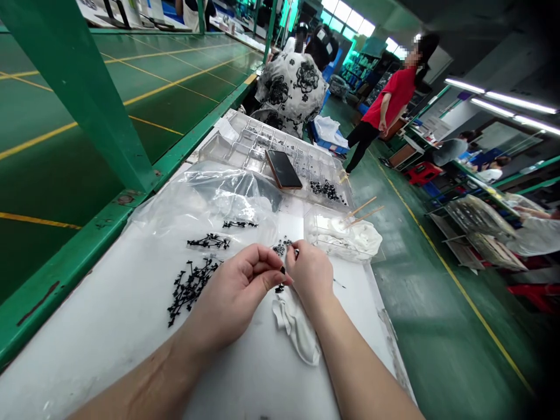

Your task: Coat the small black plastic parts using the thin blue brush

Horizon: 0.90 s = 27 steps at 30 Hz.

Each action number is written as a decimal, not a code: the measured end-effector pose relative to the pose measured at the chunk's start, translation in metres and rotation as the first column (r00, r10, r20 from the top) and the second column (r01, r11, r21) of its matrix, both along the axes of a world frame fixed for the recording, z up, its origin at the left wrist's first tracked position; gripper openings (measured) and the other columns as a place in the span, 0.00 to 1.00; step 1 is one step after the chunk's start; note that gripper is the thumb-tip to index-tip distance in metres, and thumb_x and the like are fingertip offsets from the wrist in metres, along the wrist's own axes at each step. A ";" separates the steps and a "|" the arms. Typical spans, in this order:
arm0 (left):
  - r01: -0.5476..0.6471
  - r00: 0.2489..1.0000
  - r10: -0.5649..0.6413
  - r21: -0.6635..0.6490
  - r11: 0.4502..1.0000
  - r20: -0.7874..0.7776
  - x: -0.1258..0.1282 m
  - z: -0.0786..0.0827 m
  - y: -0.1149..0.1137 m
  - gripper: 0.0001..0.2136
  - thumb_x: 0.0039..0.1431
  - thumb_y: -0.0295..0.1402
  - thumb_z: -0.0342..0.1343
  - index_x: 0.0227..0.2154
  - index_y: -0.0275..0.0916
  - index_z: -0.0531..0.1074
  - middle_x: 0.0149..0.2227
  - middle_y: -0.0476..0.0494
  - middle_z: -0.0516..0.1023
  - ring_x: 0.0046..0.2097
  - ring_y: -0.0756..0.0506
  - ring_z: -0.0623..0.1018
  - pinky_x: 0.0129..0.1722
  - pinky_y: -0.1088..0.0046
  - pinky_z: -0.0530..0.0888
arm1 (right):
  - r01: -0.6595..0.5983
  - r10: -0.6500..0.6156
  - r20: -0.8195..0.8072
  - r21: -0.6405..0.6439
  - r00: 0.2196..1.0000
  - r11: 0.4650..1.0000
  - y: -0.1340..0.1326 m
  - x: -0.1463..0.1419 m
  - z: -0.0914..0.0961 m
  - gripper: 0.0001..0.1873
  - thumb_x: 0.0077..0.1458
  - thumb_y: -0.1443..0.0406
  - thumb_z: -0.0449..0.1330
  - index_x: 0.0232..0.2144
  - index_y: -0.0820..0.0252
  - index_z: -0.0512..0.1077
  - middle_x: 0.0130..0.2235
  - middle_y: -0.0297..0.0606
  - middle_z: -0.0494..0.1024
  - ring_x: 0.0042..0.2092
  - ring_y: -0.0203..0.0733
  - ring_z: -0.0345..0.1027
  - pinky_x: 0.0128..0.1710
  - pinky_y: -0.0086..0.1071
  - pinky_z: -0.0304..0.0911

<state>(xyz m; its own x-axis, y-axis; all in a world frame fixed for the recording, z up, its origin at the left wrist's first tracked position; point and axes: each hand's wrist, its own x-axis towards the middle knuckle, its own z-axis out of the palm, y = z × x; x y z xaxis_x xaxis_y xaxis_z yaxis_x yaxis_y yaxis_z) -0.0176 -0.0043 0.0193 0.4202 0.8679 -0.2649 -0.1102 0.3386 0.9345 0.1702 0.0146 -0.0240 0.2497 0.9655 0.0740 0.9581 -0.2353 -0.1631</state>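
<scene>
Over the white worktable (266,373), my two hands meet at the fingertips. Thumb and fingers of my left hand (234,294) are pinched on a small black part (283,270). My right hand (312,274) is closed right beside it; a dark bit shows at its fingers, too small and covered to name. Just beyond the fingers lie several small grey round pieces (280,247). A pile of thin black branched plastic parts (190,289) spreads left of my left hand, with a smaller row (209,241) behind it. Below my hands is a crumpled white cloth (297,332).
Clear plastic bags (219,186) cover the table's far left. A phone (283,169) lies on a compartment tray (245,143) of small parts. A clear box (321,230) holds white cloth and sticks. A green frame post (87,99) rises at left. Other people sit and stand beyond.
</scene>
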 end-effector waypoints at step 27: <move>-0.001 0.978 0.091 0.436 0.900 -0.187 0.008 0.005 -0.012 0.07 0.66 0.28 0.59 0.36 0.47 0.79 0.34 0.58 0.85 0.36 0.55 0.83 0.38 0.86 0.76 | -0.469 0.664 -0.358 0.495 0.657 0.731 -0.072 0.008 0.082 0.12 0.59 0.76 0.65 0.44 0.61 0.78 0.42 0.38 0.79 0.41 0.30 0.75 0.40 0.21 0.73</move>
<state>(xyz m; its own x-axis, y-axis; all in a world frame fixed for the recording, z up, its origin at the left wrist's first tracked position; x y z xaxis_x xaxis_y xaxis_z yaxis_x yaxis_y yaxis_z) -0.0096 -0.0164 0.0243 0.3556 0.9322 0.0668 0.0861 -0.1038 0.9909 0.1782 -0.0571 0.0576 -0.2454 0.8602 0.4469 0.6433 0.4894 -0.5888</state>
